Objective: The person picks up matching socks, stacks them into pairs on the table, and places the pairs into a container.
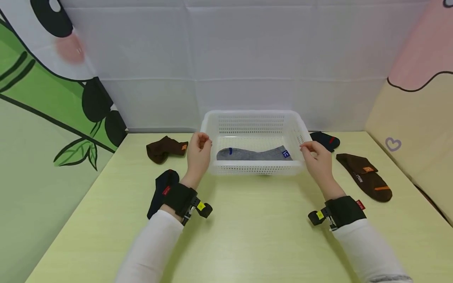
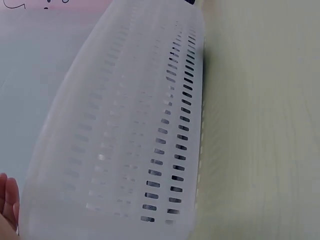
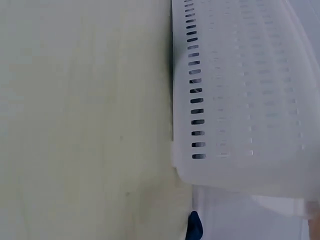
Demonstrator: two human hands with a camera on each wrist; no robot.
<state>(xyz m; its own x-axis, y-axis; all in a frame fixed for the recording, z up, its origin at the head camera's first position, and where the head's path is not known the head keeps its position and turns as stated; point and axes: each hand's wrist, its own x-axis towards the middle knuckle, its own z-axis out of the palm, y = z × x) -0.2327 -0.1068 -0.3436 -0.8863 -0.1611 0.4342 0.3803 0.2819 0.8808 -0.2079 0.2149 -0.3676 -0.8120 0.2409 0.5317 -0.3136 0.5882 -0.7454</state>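
A white perforated plastic basket point(image 1: 256, 168) stands at the far middle of the table, with a grey sock point(image 1: 253, 154) marked in blue lying in it. At its left end, my left hand point(image 1: 199, 153) has curled fingers at the rim; only some of its fingers point(image 2: 9, 197) show in the left wrist view. The right hand point(image 1: 317, 159) pinches the rim at the opposite end. Perforated basket walls fill much of both wrist views. A brown sock point(image 1: 163, 149) lies left of the left hand, and a navy sock point(image 1: 161, 188) is partly behind the left wrist.
Right of the basket lie another navy sock point(image 1: 327, 141) with a red mark and a brown sock point(image 1: 366, 179) with its cuff folded over. A pale wooden table point(image 1: 258, 236) meets a white back panel point(image 1: 247, 51) behind the basket. Printed side panels flank the table.
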